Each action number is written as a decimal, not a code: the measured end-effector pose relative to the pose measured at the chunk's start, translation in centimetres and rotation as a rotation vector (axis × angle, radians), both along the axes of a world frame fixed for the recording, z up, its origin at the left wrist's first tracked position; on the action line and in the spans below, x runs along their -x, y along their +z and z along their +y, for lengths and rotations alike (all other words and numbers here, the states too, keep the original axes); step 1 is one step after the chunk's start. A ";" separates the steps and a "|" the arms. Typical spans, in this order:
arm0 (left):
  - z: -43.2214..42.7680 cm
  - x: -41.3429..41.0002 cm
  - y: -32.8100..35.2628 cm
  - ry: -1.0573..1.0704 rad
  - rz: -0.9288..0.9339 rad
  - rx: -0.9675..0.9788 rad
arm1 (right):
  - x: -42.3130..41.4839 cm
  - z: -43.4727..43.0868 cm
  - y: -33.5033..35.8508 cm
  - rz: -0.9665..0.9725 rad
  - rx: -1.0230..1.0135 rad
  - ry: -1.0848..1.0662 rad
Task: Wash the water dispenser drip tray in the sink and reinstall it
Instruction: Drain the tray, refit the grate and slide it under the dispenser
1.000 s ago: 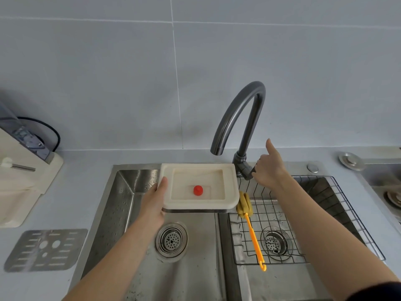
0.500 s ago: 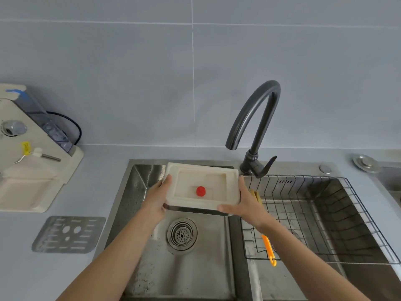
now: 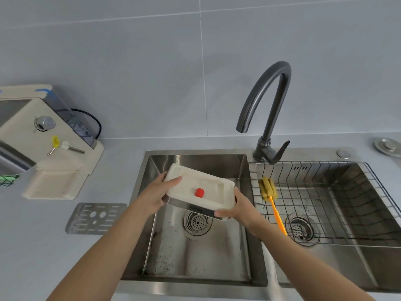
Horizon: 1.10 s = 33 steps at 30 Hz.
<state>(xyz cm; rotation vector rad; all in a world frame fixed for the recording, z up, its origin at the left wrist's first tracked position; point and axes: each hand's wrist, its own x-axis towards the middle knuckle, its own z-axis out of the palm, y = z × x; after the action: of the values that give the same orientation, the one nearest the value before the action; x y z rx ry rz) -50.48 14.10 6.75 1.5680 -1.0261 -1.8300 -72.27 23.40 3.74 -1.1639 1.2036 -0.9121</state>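
**Holding the drip tray over the left basin**

Gripping the drip tray [image 3: 202,193] at both ends, I had it in the air above the left basin of the sink [image 3: 195,253]. My left hand [image 3: 155,195] clasped the far-left corner, thumb laid across the rim and fingers curled under. My right hand [image 3: 237,208] clamped the near-right corner, fingers wrapped beneath the edge. The tray was tilted, its left end higher and farther from me, its right end lower. A small red float [image 3: 199,192] sat in the tray's recess. Directly below lay the basin's drain strainer [image 3: 197,222].

Behind the divider stood the dark gooseneck faucet [image 3: 265,105], its spout ending over the left basin's back edge, no water running. In the right basin hung a wire rack [image 3: 347,192], and a brush with a yellow-green head and orange handle [image 3: 274,205] leaned against it. On the counter to the left stood the cream water dispenser [image 3: 43,140], and near its foot, lying flat, was a perforated metal grille [image 3: 95,218].
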 end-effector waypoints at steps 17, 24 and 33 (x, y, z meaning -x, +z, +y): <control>-2.0 1.5 0.4 -0.502 -0.559 0.207 | -0.2 0.1 -3.2 -0.361 -0.580 -0.136; -3.7 3.4 1.1 -0.622 -0.743 0.220 | -0.9 0.7 -4.1 -0.659 -0.712 -0.251; -4.4 3.8 1.0 -0.629 -0.769 0.145 | -0.3 -0.1 -2.5 -0.568 -0.686 -0.267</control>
<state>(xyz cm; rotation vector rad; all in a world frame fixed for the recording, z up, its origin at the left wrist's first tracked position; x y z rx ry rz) -54.30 9.72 7.78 2.0607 -2.1418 -1.4204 -71.96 23.25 1.24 -0.1741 1.0711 -0.8435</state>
